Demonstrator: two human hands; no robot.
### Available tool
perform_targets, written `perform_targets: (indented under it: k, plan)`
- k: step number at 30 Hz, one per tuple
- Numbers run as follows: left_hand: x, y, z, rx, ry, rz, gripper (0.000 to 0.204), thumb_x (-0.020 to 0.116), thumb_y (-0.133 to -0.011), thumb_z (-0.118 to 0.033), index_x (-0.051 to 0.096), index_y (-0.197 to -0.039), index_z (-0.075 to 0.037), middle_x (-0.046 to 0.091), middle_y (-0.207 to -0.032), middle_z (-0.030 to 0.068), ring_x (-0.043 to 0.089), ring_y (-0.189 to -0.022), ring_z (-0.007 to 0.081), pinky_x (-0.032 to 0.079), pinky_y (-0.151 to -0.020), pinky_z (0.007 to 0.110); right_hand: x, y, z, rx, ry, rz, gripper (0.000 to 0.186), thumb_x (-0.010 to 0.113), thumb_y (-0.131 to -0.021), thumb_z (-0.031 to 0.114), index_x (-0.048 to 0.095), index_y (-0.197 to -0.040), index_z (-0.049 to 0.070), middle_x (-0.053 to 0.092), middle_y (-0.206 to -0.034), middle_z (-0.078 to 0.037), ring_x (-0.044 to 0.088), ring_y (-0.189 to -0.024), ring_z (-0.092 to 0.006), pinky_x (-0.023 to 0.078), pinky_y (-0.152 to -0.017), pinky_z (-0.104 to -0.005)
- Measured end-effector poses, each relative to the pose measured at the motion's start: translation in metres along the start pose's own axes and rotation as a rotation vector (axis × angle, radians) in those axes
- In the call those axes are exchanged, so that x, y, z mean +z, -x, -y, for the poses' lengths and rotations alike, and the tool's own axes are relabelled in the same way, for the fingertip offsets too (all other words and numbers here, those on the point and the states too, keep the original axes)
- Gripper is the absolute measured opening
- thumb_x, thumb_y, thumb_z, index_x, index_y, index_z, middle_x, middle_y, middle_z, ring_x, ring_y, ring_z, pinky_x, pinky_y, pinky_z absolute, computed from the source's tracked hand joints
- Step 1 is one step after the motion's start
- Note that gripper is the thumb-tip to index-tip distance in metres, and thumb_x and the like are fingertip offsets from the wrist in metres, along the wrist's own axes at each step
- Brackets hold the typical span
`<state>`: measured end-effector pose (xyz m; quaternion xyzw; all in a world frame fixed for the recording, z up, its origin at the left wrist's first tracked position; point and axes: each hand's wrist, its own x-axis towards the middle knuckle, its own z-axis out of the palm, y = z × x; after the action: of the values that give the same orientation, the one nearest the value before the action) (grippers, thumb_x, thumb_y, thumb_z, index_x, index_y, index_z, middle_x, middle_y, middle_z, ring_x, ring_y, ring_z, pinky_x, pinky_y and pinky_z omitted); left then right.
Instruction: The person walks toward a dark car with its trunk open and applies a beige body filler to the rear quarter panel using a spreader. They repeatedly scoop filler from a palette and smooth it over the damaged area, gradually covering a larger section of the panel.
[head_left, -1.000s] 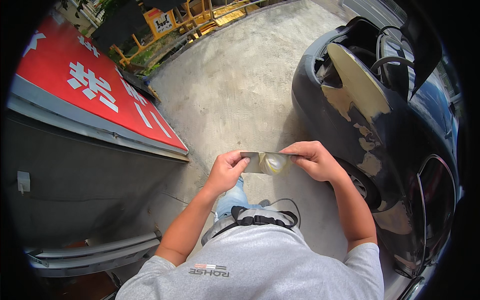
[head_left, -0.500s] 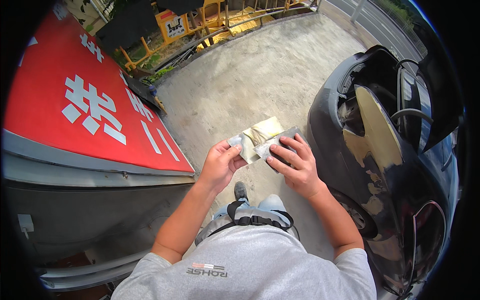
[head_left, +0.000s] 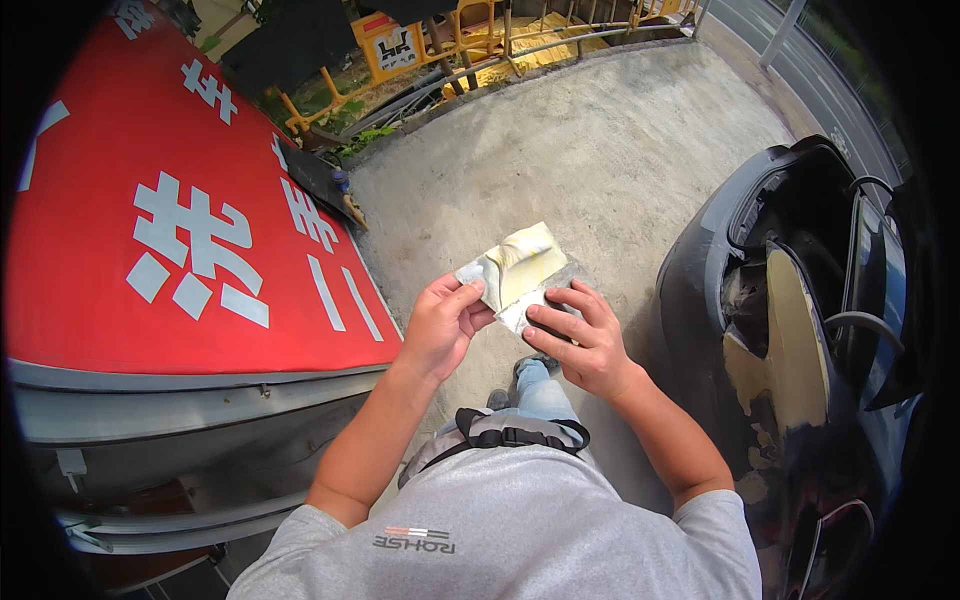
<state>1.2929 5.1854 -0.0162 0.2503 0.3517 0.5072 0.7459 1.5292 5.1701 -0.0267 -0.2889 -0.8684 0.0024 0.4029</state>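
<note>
My left hand point(head_left: 447, 325) is closed on a thin, flat metal plate point(head_left: 478, 282) near the middle of the view, thumb on top and fingers curled beneath. A creamy, pale yellow blob of paste point(head_left: 530, 255) is spread across the plate. My right hand point(head_left: 585, 340) grips a second flat metal blade point(head_left: 520, 316), its fingertips on the upper face. The blade overlaps the plate's lower right, so I cannot tell exactly where their edges touch.
A large red signboard point(head_left: 100, 260) fills the left. A dark car point(head_left: 695, 310) with cream filler patches and an opened rear stands at right. Beyond the concrete ground point(head_left: 560, 140) are yellow barriers point(head_left: 385, 45), railings, plants and a road point(head_left: 840, 110). My legs show below my hands.
Both hands rose and came together from holding the plate edge-on, the right taking a blade grip over it. The paste now lies spread more flatly. The car shifted rightward in view.
</note>
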Motion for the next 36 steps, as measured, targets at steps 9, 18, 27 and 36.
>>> perform_targets:
  k: [9, 18, 27, 36]
  plan:
    - [0.034, -0.141, -0.003, 0.085, -0.333, -0.012, 0.028, 0.058, -0.102, -0.010, 0.064, -0.126, 0.004, 0.072, -0.116, 0.0115, 0.072, -0.102, 0.0197, 0.059, -0.092, 0.038, -0.030, -0.016, -0.178, 1.199, -1.153, -0.450, 0.021, 0.049, -0.102, 0.006, 0.064, -0.115, 0.000, 0.068, -0.105, -0.005, 0.061, -0.096, -0.0098, 0.050, -0.086, -0.0288]
    - [0.109, -0.248, 0.007, 0.063, -0.703, 0.307, 0.031, 0.060, -0.103, -0.011, 0.065, -0.129, 0.004, 0.070, -0.107, 0.0044, 0.064, -0.094, 0.0108, 0.054, -0.084, 0.028, -0.072, 0.002, -0.268, 1.150, -1.025, -0.524, 0.019, 0.050, -0.102, 0.008, 0.064, -0.112, 0.000, 0.068, -0.103, -0.003, 0.061, -0.092, -0.0092, 0.051, -0.083, -0.0284]
    - [0.190, -0.365, 0.082, -0.049, -0.737, 0.700, 0.036, 0.059, -0.102, -0.006, 0.063, -0.136, 0.003, 0.069, -0.115, 0.0073, 0.062, -0.096, 0.0096, 0.050, -0.084, 0.025, -0.076, 0.019, -0.293, 1.288, -0.996, -1.129, 0.025, 0.045, -0.102, 0.005, 0.062, -0.118, 0.000, 0.070, -0.114, -0.009, 0.065, -0.104, -0.0147, 0.051, -0.096, -0.0333]
    - [0.241, -0.461, 0.087, 0.336, -1.038, 1.342, 0.041, 0.068, -0.091, 0.001, 0.063, -0.133, 0.002, 0.071, -0.119, 0.0214, 0.073, -0.095, 0.0311, 0.059, -0.078, 0.039, -0.103, 0.010, -0.334, 1.187, -0.905, -1.663, 0.038, 0.040, -0.106, 0.009, 0.051, -0.143, 0.005, 0.060, -0.141, -0.009, 0.057, -0.129, -0.0211, 0.043, -0.110, -0.0381]
